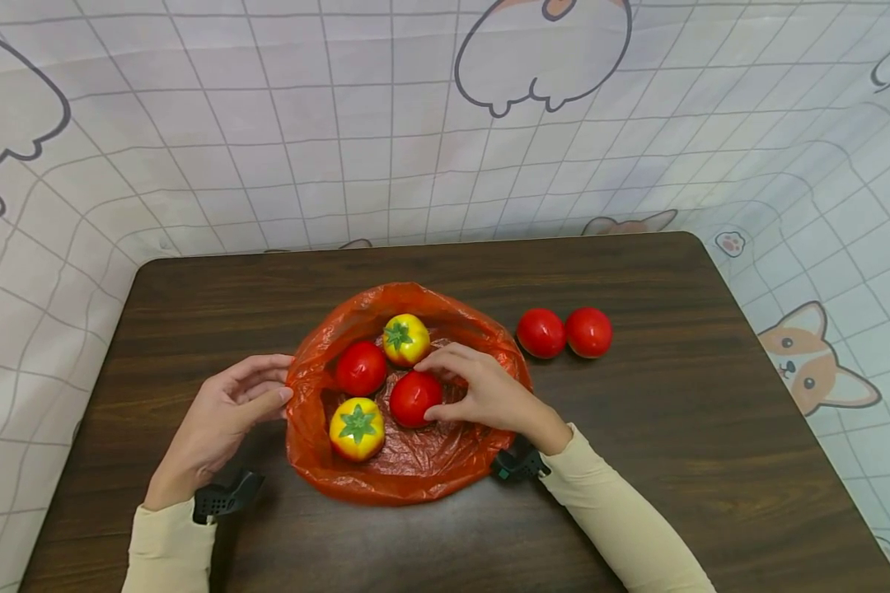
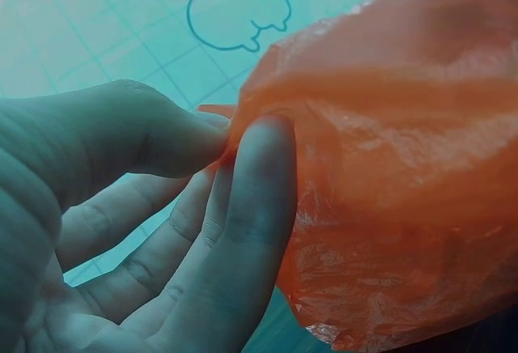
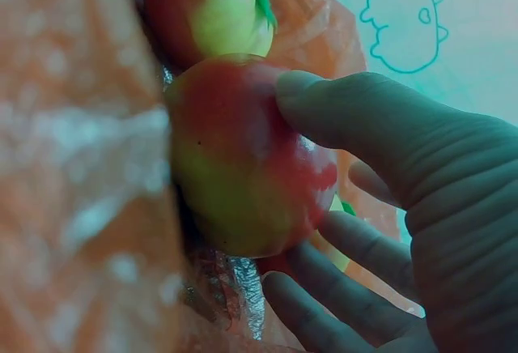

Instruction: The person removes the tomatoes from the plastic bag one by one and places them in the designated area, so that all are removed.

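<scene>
An orange-red plastic bag [image 1: 396, 491] stands on the table with its mouth spread wide. My left hand [image 1: 226, 412] pinches the left rim of the bag between thumb and fingers, as the left wrist view shows. Inside the bag my right hand [image 1: 485, 395] holds a shiny red tomato [image 1: 414, 400], thumb on one side and fingers on the other. Its side shows yellow-green in the right wrist view. Around it in the bag lie another red tomato [image 1: 361, 369] and two yellow tomatoes with green leaf tops, one at the back [image 1: 405, 339] and one in front [image 1: 357, 430].
Two more red tomatoes, a left one [image 1: 541, 333] and a right one [image 1: 589, 333], lie side by side on the dark wooden table [image 1: 712, 461], right of the bag. A white gridded cloth [image 1: 326, 148] with cartoon dogs hangs behind the table.
</scene>
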{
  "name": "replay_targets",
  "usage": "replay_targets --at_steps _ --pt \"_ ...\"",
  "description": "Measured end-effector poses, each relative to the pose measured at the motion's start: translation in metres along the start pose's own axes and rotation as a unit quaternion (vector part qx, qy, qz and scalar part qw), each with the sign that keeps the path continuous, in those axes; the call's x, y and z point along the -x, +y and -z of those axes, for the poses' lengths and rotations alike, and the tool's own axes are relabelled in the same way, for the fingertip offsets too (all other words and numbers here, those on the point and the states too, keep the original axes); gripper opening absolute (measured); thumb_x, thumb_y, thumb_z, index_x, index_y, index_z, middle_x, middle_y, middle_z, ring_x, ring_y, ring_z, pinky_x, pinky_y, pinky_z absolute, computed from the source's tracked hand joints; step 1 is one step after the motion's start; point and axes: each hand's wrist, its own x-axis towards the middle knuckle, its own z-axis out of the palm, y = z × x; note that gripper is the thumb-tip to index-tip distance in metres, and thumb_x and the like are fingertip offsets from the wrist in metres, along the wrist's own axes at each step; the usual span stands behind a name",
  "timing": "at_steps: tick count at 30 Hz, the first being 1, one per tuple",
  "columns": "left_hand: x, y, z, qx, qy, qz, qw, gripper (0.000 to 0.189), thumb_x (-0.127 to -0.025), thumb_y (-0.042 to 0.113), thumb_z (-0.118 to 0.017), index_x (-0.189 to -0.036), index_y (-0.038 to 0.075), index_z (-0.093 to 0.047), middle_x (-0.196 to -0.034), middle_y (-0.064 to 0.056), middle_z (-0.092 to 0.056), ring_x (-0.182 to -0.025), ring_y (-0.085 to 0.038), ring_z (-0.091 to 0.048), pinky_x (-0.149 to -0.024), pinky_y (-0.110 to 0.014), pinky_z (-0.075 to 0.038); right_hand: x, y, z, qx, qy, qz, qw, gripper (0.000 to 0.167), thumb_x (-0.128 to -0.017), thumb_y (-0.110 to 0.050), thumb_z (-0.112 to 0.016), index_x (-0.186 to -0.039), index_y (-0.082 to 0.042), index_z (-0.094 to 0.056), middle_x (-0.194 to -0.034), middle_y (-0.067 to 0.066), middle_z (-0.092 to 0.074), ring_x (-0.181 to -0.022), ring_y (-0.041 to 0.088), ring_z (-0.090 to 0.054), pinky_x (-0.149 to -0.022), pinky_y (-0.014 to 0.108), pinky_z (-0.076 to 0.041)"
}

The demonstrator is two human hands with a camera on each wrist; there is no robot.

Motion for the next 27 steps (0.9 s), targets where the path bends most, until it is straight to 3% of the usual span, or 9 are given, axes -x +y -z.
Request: replay_targets --at_steps 11,22,27 --pt "-0.0005 -0.0013 0.0002 0.001 0.000 -0.003 1.0000 0.042 -0.100 0.006 -0.066 -0.141 0.004 -0.055 -0.117 0.003 -0.072 -0.100 -0.010 -0.075 -0.085 -0.028 -0.065 -0.0022 -0.0014 0.0006 -0.001 -0.026 -0.017 0.9995 0.054 -0.084 -0.032 -0.087 -0.132 -0.021 -0.065 -0.135 -0.002 -0.063 -0.118 0.016 -0.065 -0.101 0.034 -0.059" --pt "-0.0002 0.0000 -0.0006 -0.015 0.004 0.009 0.9998 0.045 -0.100 0.013 -0.069 -0.142 0.006 -0.055 -0.118 0.003 -0.071 -0.102 -0.010 -0.075 -0.086 -0.028 -0.064 -0.0033 -0.0022 -0.0021 0.012 -0.039 -0.014 0.9991 0.055 -0.083 -0.033 -0.088 -0.131 -0.025 -0.064 -0.136 -0.004 -0.063 -0.129 0.018 -0.060 -0.107 0.041 -0.057" --pt "-0.0004 0.0004 -0.0005 -0.014 0.003 0.010 0.9998 0.045 -0.100 0.013 -0.068 -0.142 0.006 -0.054 -0.118 0.002 -0.070 -0.102 -0.010 -0.075 -0.086 -0.027 -0.064 -0.0034 -0.0032 -0.0023 0.016 -0.039 -0.007 0.9991 0.053 -0.084 -0.034 -0.087 -0.131 -0.025 -0.064 -0.136 -0.003 -0.063 -0.126 0.017 -0.061 -0.105 0.040 -0.058"
